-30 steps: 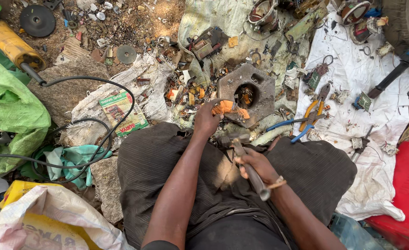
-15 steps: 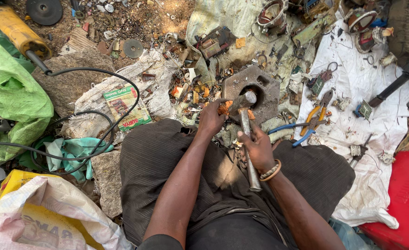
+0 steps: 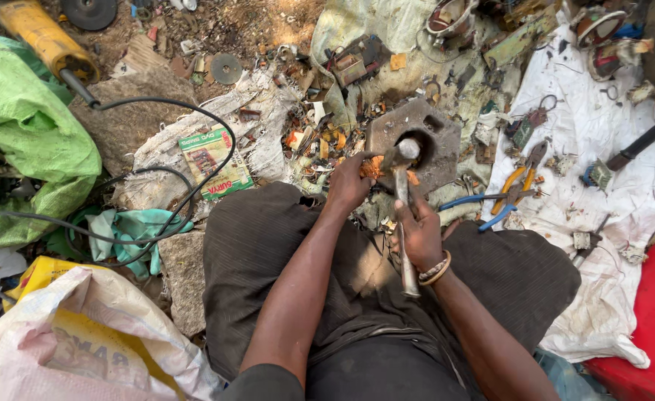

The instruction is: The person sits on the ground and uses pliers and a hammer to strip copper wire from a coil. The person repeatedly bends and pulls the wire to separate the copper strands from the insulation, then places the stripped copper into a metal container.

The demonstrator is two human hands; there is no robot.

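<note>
Your right hand is wrapping fully around the middle of the hammer, fingers closed on the handle, whose end is sticking out below your wrist. The hammer head is sitting above your grip, over the round hole in the grey metal block lying on the ground in front of your knees. Your left hand is resting at the block's near left edge, fingers curled on a small orange piece; whether they are actually gripping it is unclear. Pliers are lying on the white cloth to the right.
</note>
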